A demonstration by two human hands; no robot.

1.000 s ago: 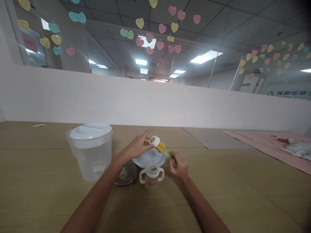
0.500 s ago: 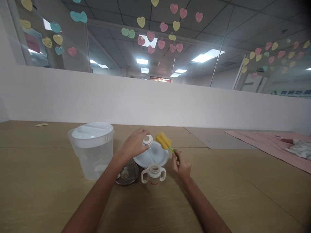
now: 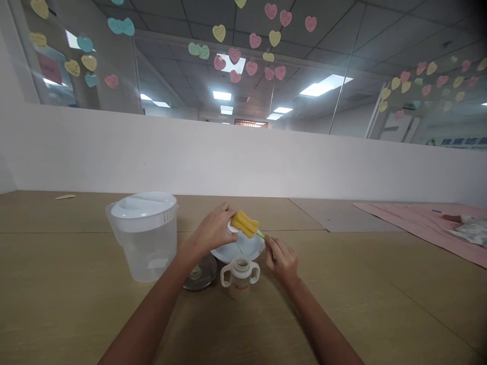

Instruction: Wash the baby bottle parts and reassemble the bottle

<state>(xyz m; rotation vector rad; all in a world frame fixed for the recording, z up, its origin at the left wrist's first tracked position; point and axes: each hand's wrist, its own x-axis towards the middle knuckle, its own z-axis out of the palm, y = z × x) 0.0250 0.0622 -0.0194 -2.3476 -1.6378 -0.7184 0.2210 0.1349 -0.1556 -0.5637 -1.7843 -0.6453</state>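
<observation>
My left hand (image 3: 212,229) grips a white plastic bottle collar ring (image 3: 232,226) above the table. The yellow head of a sponge bottle brush (image 3: 244,224) presses against that ring and hides part of it. My right hand (image 3: 280,261) pinches the brush's thin green handle (image 3: 260,234). Below my hands lies a white round dish (image 3: 243,247). A two-handled baby bottle (image 3: 239,277) stands just below my right hand, and a clear glass piece with a teat inside (image 3: 200,272) sits beneath my left wrist.
A clear plastic pitcher with a white lid (image 3: 142,235) stands left of my left hand on the wooden table (image 3: 57,284). A pink mat (image 3: 403,220) with a cloth-wrapped doll (image 3: 470,226) lies far right, before a low white wall (image 3: 190,157).
The sponge head has moved left and down, back against the white ring after being apart from it half a second ago. My right hand has moved slightly left with it.
</observation>
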